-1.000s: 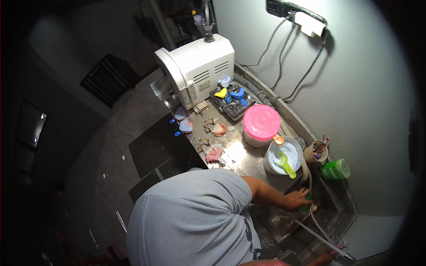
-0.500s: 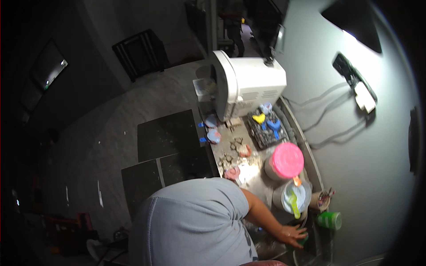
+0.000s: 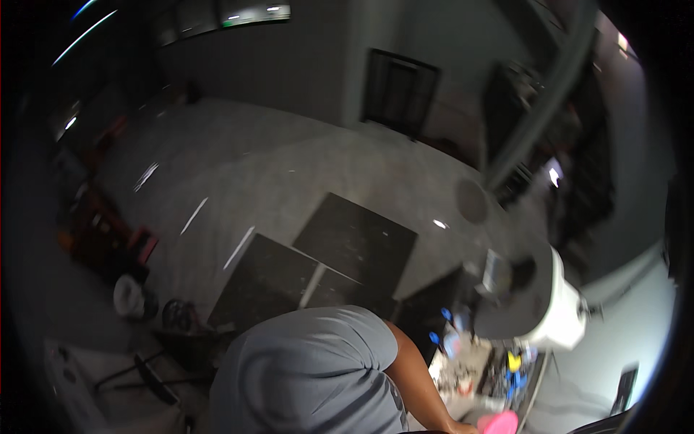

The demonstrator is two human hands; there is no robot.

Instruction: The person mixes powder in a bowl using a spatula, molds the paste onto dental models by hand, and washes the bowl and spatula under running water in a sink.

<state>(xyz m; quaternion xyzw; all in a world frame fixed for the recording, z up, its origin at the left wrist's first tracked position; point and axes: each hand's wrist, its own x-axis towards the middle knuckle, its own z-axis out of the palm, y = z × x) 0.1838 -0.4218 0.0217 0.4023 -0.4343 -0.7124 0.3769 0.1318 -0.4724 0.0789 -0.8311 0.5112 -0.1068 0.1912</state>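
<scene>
My left arm, in a grey short sleeve (image 3: 311,362), reaches down toward the lower right. Only the edge of my left hand (image 3: 461,428) shows at the bottom of the picture, beside the pink lid (image 3: 502,423) of a tub; its fingers are cut off, and whether it touches the lid I cannot tell. Beyond it on the counter (image 3: 473,358) lie two blue-handled pieces like dental impression trays (image 3: 451,343). A yellow tray-like piece (image 3: 514,361) and a blue one (image 3: 516,382) rest on a dark box. My right hand is out of view.
A white boxy machine (image 3: 560,318) stands at the counter's far end by the wall. Dark flat panels (image 3: 358,239) lie left of the counter. A black folding frame (image 3: 155,380) is at lower left, and a dark gate-like panel (image 3: 401,90) stands across the grey floor.
My view has swung left, blurring the picture and moving the counter to the lower right. My left hand, earlier spread near a green item, now shows only at the bottom edge.
</scene>
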